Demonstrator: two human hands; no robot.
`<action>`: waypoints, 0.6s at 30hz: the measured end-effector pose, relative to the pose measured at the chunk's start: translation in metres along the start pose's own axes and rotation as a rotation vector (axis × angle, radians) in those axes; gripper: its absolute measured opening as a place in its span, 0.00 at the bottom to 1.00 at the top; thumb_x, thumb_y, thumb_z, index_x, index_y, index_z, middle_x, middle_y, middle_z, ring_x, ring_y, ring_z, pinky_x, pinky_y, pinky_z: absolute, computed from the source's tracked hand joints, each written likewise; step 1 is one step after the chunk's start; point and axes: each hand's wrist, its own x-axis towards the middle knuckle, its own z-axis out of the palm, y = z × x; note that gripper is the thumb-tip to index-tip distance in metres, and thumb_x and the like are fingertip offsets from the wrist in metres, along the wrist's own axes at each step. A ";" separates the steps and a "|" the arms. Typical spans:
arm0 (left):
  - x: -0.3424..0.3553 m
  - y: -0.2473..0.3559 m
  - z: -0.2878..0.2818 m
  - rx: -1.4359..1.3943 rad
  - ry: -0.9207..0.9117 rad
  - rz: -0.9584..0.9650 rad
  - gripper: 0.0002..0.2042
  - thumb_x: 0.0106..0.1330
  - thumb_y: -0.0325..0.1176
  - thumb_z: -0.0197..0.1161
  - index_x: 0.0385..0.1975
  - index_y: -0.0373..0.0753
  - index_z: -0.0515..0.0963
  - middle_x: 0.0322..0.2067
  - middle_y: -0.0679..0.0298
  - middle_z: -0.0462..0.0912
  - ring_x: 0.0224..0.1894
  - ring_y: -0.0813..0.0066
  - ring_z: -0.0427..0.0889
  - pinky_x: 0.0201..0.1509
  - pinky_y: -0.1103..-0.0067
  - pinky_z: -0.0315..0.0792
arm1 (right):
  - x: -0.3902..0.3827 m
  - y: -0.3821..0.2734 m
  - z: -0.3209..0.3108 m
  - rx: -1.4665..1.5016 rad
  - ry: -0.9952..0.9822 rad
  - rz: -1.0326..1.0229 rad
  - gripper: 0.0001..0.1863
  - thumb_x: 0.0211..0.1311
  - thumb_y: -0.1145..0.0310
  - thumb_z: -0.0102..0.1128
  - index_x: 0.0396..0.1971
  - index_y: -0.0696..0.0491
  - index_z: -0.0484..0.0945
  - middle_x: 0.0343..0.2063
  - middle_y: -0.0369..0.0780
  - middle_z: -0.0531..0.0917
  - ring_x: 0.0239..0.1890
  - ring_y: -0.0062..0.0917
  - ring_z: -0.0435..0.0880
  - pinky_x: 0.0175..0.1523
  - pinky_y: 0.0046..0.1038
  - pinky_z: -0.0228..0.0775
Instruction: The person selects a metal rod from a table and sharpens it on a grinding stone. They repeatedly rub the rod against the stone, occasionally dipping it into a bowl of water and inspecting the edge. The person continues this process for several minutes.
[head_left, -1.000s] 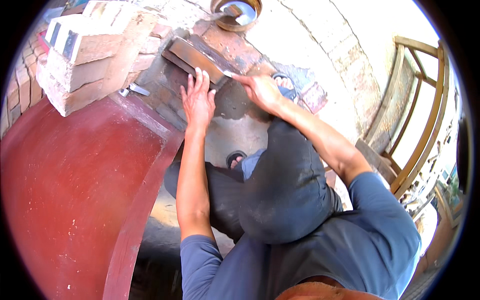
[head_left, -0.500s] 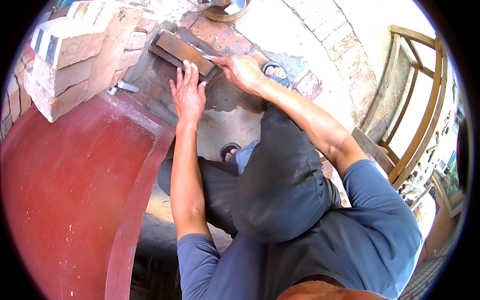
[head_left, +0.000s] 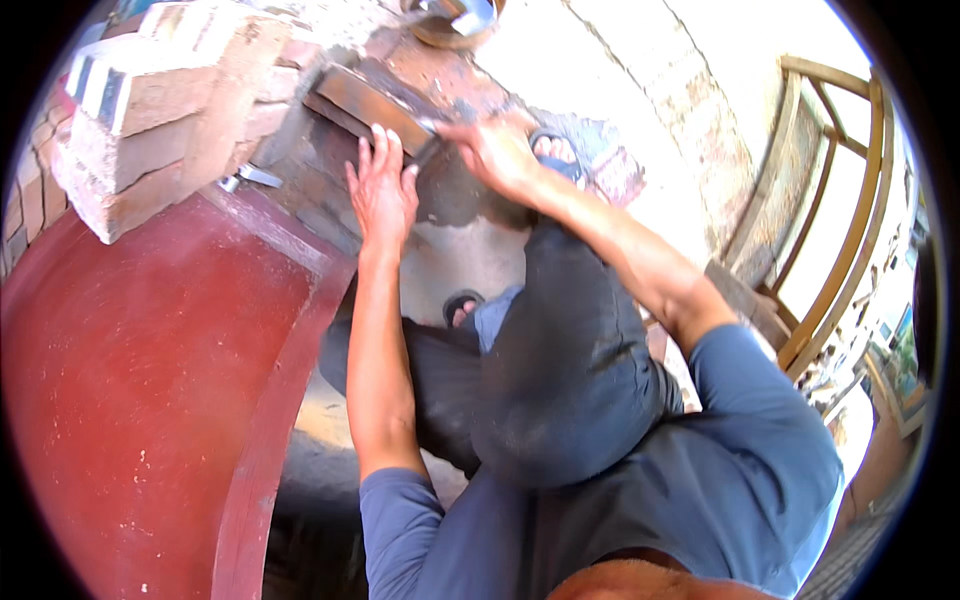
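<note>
A rusty brown rectangular block (head_left: 365,105) lies tilted on a darker piece atop the worn brick ground. My left hand (head_left: 382,195) has its fingers spread and straightened, the tips resting at the block's near long side. At the block's right end, my right hand (head_left: 492,155) is closed with the index finger reaching forward along a small pale metal tool (head_left: 435,128), whose shape is blurred. Above them sits a round metal pan (head_left: 450,25) with something flat in it. My sandalled foot (head_left: 555,150) is just beyond my right hand.
Stacked pale bricks (head_left: 150,120) stand at upper left beside small metal pieces (head_left: 255,175). A red-painted slab (head_left: 150,380) fills the left side along my left arm. A wooden frame (head_left: 850,230) stands at right. My bent knee (head_left: 560,360) is below my right forearm.
The view has shifted, so the block, pan and bricks appear higher and farther left than a second ago. Both hands stay at the block; my right hand is now more blurred.
</note>
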 end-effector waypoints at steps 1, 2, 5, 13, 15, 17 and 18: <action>0.004 0.002 0.000 -0.012 0.035 -0.014 0.31 0.73 0.36 0.66 0.77 0.44 0.69 0.80 0.58 0.63 0.81 0.47 0.61 0.83 0.44 0.53 | 0.017 0.001 -0.002 -0.082 0.039 -0.062 0.21 0.65 0.71 0.57 0.56 0.48 0.89 0.34 0.53 0.89 0.40 0.49 0.90 0.48 0.50 0.83; -0.002 0.004 0.002 -0.009 -0.002 -0.010 0.31 0.73 0.36 0.66 0.77 0.44 0.69 0.80 0.58 0.63 0.81 0.47 0.61 0.83 0.44 0.53 | 0.007 0.000 -0.003 -0.070 0.008 -0.029 0.21 0.65 0.71 0.57 0.56 0.49 0.89 0.34 0.53 0.89 0.39 0.50 0.90 0.48 0.50 0.83; 0.001 0.003 -0.008 0.050 -0.064 -0.016 0.31 0.73 0.36 0.66 0.77 0.43 0.69 0.81 0.58 0.61 0.81 0.48 0.61 0.83 0.45 0.53 | -0.010 0.004 -0.009 -0.076 -0.043 -0.025 0.21 0.64 0.71 0.58 0.55 0.49 0.89 0.33 0.54 0.89 0.39 0.50 0.90 0.48 0.49 0.83; 0.000 -0.001 -0.001 0.035 -0.031 -0.006 0.31 0.73 0.37 0.66 0.76 0.43 0.69 0.80 0.56 0.63 0.81 0.46 0.62 0.82 0.44 0.55 | -0.004 0.004 -0.008 -0.064 -0.021 -0.029 0.21 0.64 0.72 0.57 0.54 0.47 0.90 0.31 0.52 0.89 0.36 0.49 0.90 0.46 0.48 0.84; -0.008 0.004 -0.004 0.041 -0.087 -0.014 0.31 0.73 0.36 0.66 0.76 0.42 0.69 0.80 0.56 0.63 0.80 0.46 0.62 0.82 0.44 0.55 | -0.026 -0.001 -0.016 -0.069 -0.085 0.027 0.21 0.65 0.73 0.57 0.55 0.46 0.90 0.31 0.52 0.89 0.38 0.48 0.91 0.48 0.47 0.83; 0.008 0.002 -0.003 0.017 -0.004 -0.008 0.31 0.73 0.36 0.65 0.76 0.41 0.69 0.80 0.56 0.63 0.80 0.46 0.62 0.82 0.44 0.55 | -0.009 0.000 -0.014 -0.068 -0.036 -0.011 0.22 0.66 0.71 0.57 0.57 0.47 0.89 0.34 0.53 0.89 0.40 0.49 0.90 0.50 0.48 0.83; 0.002 0.002 -0.001 -0.001 -0.009 0.008 0.31 0.73 0.36 0.65 0.76 0.41 0.69 0.80 0.56 0.63 0.81 0.46 0.62 0.82 0.44 0.55 | -0.001 0.002 -0.010 -0.070 -0.024 -0.017 0.22 0.66 0.70 0.58 0.58 0.47 0.88 0.36 0.53 0.90 0.41 0.49 0.90 0.50 0.49 0.83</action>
